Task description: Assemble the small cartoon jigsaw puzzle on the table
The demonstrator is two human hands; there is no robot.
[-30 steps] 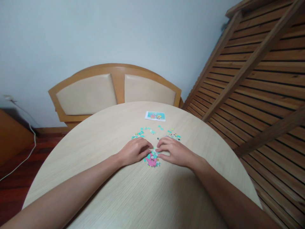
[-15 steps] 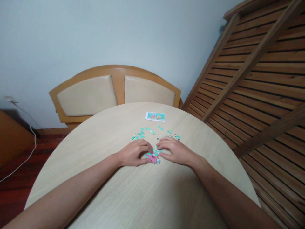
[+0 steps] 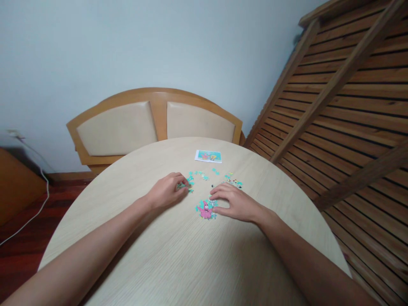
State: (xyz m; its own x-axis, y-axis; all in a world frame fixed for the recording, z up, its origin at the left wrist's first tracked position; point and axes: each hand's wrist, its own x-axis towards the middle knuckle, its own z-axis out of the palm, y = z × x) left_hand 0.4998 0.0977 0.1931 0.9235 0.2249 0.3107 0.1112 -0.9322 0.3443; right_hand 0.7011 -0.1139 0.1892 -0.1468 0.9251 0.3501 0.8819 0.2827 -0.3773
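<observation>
On the pale round table (image 3: 153, 263) lies a joined patch of jigsaw puzzle (image 3: 205, 210) with a pink starfish figure on turquoise. My left hand (image 3: 168, 190) is at the left heap of loose puzzle pieces (image 3: 191, 179), its thumb and fingertips nearly meeting in a pinch around a small piece. Its fingers hide part of that heap. Beside the patch's right edge rests my right hand (image 3: 236, 202), thumb and fingers apart, holding nothing visible. Its thumb tip touches or overlaps the patch.
Farther back lies a picture card (image 3: 208, 156) with the same cartoon figures. More loose pieces (image 3: 234, 182) are scattered beyond my right hand. A padded wooden headboard (image 3: 159, 114) stands behind the table, and a slatted wooden frame (image 3: 344, 106) leans at the right.
My left hand has moved left and away from the puzzle patch to the left heap of pieces, uncovering the starfish figure. My right hand has stayed nearly still.
</observation>
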